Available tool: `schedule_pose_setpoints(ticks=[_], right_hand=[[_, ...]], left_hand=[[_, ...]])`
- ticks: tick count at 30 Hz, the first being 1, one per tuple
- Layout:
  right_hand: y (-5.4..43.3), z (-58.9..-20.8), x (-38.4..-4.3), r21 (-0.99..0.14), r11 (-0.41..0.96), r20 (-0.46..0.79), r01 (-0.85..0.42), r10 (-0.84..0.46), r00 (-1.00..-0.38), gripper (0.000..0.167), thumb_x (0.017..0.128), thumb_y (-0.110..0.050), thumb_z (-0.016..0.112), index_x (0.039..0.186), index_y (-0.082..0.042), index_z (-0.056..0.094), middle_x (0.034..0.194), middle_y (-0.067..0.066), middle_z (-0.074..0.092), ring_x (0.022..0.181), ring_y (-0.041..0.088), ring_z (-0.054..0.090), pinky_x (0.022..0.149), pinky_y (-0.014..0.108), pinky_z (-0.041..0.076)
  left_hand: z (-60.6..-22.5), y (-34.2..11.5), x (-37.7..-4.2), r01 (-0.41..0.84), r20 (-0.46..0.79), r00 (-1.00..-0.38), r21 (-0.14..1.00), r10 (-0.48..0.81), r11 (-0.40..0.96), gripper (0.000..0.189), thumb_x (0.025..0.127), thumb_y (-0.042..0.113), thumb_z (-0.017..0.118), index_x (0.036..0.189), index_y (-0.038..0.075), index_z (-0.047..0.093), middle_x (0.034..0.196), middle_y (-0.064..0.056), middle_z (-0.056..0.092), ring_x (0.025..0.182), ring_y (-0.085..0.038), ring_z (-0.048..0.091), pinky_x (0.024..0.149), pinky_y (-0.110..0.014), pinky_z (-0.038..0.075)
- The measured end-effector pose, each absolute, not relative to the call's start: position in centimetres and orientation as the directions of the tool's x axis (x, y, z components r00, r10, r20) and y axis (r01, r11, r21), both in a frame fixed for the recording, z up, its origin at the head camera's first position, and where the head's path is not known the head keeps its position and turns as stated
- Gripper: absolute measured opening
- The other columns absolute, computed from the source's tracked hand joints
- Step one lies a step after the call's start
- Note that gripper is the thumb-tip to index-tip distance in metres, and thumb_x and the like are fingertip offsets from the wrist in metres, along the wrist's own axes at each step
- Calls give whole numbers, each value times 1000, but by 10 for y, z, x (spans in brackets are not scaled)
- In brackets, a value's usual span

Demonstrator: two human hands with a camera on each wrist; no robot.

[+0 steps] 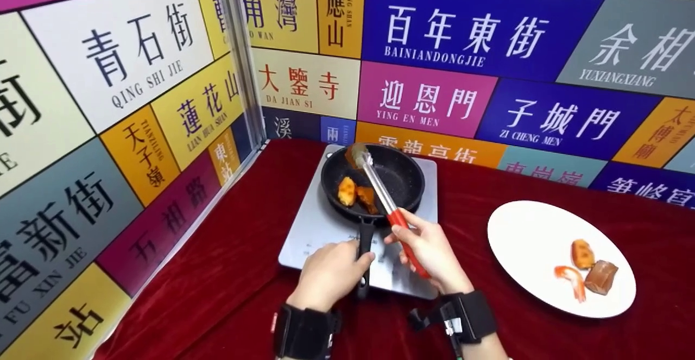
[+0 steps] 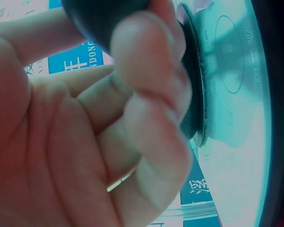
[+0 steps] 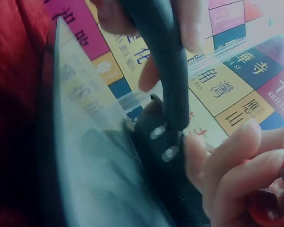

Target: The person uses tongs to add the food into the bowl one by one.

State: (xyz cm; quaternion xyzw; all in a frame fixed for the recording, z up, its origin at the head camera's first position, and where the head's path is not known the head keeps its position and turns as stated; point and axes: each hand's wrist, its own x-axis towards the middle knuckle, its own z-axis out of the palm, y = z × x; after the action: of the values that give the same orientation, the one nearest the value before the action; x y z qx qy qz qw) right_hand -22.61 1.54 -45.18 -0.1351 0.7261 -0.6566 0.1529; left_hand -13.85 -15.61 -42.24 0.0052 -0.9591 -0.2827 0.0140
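Note:
My left hand point(image 1: 328, 273) grips the black handle point(image 1: 366, 235) of a frying pan point(image 1: 404, 181). Curled fingers point(image 2: 151, 61) wrap this handle point(image 2: 102, 19) in the left wrist view. With my right hand point(image 1: 431, 246) I hold metal tongs point(image 1: 380, 186) by their red grips, seen in part as a red handle point(image 3: 270, 208) in the right wrist view. The tongs reach over the pan to a brownish food piece point(image 1: 355, 157) near its far left rim; whether they clamp it is unclear. Two orange-brown food pieces, one browned on top point(image 1: 346, 191), lie nearer the handle.
Beneath the pan is a silver induction cooktop point(image 1: 309, 235) on a dark red cloth point(image 1: 217, 273). To the right, a white oval plate point(image 1: 521, 240) carries a shrimp point(image 1: 570, 281), a brown chunk point(image 1: 601, 277) and an orange piece point(image 1: 582, 254). Sign-covered walls point(image 1: 434, 39) stand behind and left.

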Motion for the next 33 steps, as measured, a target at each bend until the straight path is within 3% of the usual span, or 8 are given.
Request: schedule_pose_setpoints(ticks=[6, 14, 22, 33], right_hand=[[15, -443, -227, -962, 252, -11, -105, -420, -907, 47, 89, -20, 55, 134, -21, 40, 84, 19, 64, 39, 19, 47, 32, 27, 34], [15, -432, -222, -808, 537, 30, -243, -375, -926, 41, 88, -20, 54, 127, -30, 47, 74, 0, 65, 39, 23, 52, 31, 30, 36], [12, -424, -223, -796, 559, -27, -233, -417, -908, 47, 87, -20, 54, 132, -29, 42, 75, 4, 66, 45, 36, 54, 30, 29, 36], [10, -426, -228, -740, 607, 10, -290, -421, -907, 50, 88, -22, 55, 134, -26, 39, 73, 2, 65, 36, 19, 49, 32, 30, 37]], left_hand=[[-421, -154, -138, -13, 25, -999, 535, -31, 845, 25, 87, 41, 51, 70, 23, 54, 63, 4, 54, 61, -19, 54, 51, -36, 38], [-423, -147, -139, 3, 54, -998, 517, -29, 856, 26, 86, 42, 51, 70, 22, 57, 70, -1, 60, 65, -25, 59, 50, -38, 39], [-423, -150, -138, -10, 39, -999, 510, -35, 860, 26, 86, 42, 51, 68, 23, 55, 65, 3, 56, 60, -21, 55, 49, -37, 37], [-423, -149, -140, -6, 30, -999, 509, -25, 861, 24, 86, 42, 51, 72, 24, 57, 64, 4, 54, 61, -20, 55, 50, -36, 38]])
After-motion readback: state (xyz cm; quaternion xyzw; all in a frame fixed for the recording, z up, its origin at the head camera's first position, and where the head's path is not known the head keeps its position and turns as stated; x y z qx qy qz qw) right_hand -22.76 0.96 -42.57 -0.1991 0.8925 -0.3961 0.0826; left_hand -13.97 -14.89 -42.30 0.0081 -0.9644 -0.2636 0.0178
